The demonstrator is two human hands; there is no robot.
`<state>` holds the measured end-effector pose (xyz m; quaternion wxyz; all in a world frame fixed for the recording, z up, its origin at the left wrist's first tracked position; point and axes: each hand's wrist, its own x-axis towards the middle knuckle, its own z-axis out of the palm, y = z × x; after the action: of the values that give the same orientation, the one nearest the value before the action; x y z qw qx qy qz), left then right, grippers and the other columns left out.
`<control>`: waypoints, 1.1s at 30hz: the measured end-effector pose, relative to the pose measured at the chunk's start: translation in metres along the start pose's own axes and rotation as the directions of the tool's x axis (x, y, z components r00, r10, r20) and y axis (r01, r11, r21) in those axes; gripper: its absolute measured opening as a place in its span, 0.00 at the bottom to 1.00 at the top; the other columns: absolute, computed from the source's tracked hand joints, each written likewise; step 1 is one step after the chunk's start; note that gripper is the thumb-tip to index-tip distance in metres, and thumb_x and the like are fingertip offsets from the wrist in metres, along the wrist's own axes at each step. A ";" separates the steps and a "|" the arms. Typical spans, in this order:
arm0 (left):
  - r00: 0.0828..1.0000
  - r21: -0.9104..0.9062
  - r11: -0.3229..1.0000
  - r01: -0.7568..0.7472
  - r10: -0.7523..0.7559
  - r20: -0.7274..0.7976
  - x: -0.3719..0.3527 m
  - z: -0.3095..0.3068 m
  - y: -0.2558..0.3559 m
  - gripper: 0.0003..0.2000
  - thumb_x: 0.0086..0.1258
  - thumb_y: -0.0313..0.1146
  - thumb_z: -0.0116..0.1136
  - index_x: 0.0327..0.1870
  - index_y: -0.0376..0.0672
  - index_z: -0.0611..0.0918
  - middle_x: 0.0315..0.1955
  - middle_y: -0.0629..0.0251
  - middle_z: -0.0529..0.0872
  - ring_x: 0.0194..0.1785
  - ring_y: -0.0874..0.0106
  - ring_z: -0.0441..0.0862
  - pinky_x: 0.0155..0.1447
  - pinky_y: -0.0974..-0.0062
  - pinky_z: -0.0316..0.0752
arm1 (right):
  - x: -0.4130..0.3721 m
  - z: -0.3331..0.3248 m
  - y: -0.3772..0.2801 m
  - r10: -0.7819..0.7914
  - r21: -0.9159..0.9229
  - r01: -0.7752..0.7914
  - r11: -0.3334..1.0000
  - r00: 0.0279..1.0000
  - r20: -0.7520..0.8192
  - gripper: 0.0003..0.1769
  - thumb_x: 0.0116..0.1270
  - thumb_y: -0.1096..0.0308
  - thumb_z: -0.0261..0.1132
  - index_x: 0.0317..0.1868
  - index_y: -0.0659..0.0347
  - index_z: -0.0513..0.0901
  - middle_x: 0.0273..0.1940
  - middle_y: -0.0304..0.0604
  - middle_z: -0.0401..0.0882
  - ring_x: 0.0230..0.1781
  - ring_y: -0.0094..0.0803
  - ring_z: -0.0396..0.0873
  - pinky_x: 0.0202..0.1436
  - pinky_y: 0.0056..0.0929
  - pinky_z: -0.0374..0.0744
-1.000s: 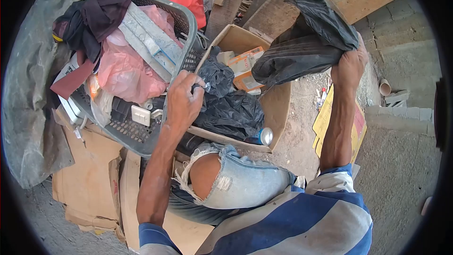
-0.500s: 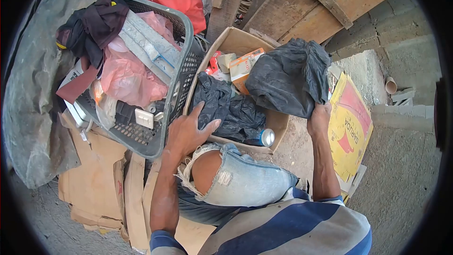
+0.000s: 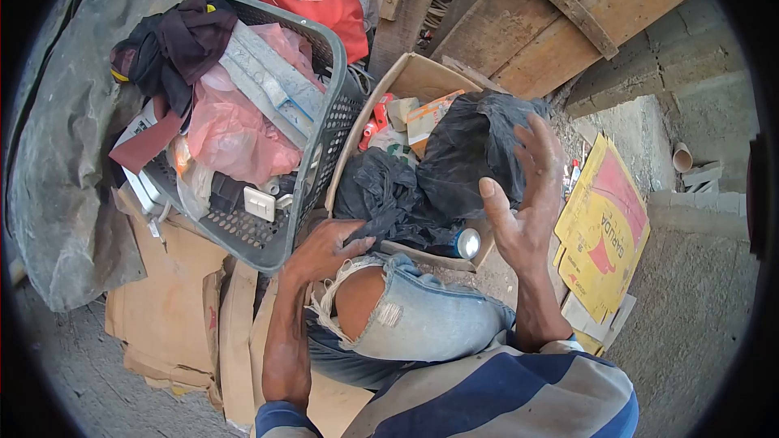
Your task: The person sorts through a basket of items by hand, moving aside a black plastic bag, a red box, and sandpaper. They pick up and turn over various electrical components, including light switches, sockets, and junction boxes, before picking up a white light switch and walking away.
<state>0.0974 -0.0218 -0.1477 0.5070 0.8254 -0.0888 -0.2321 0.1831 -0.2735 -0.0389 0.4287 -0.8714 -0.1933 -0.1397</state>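
Observation:
In front of my knees stands an open cardboard box (image 3: 388,97). A black plastic bag (image 3: 471,158) lies bunched in its right side, and another crumpled black bag (image 3: 377,191) fills the lower left. My right hand (image 3: 531,199) is raised beside the right-hand bag, fingers spread and holding nothing. At the box's near left edge rests my left hand (image 3: 329,250), its thumb and fingers apart. A blue can (image 3: 465,243) with a silver end lies in the near corner. Farther back sit an orange-and-white carton (image 3: 430,119), a pale block (image 3: 402,113) and a red item (image 3: 375,120).
A grey plastic basket (image 3: 334,118) on the left holds pink bags (image 3: 239,134), dark cloth (image 3: 195,36) and a white switch plate (image 3: 260,203). Wooden boards (image 3: 552,28) lean behind the box. On the right lies a yellow printed cardboard sheet (image 3: 604,235); flattened cardboard (image 3: 162,300) covers the left floor.
My right hand has let go of the black bag, which now sits lower in the box. Its fingers have spread upward. My left hand has drawn slightly down from the other bag.

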 end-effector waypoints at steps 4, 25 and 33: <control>0.995 -0.308 0.951 -0.021 -0.008 -0.095 -0.013 0.007 -0.008 0.15 0.68 0.38 0.62 0.42 0.31 0.82 0.32 0.49 0.85 0.34 0.55 0.79 0.45 0.63 0.73 | 0.003 0.084 0.056 -0.033 0.147 -0.058 0.987 0.833 0.553 0.33 0.68 0.61 0.63 0.69 0.68 0.67 0.61 0.60 0.74 0.62 0.48 0.76 0.69 0.37 0.69; 0.922 0.284 0.901 0.329 -0.241 -0.304 0.033 0.045 -0.013 0.29 0.58 0.48 0.66 0.59 0.41 0.82 0.60 0.50 0.80 0.64 0.56 0.77 0.70 0.60 0.67 | 0.103 0.246 0.223 0.413 -0.511 -0.053 0.858 0.664 0.624 0.26 0.61 0.59 0.67 0.58 0.62 0.77 0.57 0.58 0.80 0.59 0.52 0.78 0.61 0.46 0.77; 0.913 0.206 0.933 0.296 -0.212 -0.349 0.032 0.043 -0.014 0.27 0.58 0.45 0.66 0.56 0.37 0.83 0.57 0.46 0.82 0.61 0.53 0.80 0.67 0.61 0.71 | 0.104 0.250 0.260 0.479 -0.450 -0.207 0.869 0.582 0.657 0.51 0.49 0.49 0.77 0.70 0.62 0.67 0.59 0.53 0.78 0.63 0.50 0.75 0.69 0.42 0.70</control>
<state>0.1041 -0.0615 -0.1851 0.3696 0.9146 0.0746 -0.1457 0.4131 -0.1957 -0.3251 0.1789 -0.9279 -0.1517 0.2898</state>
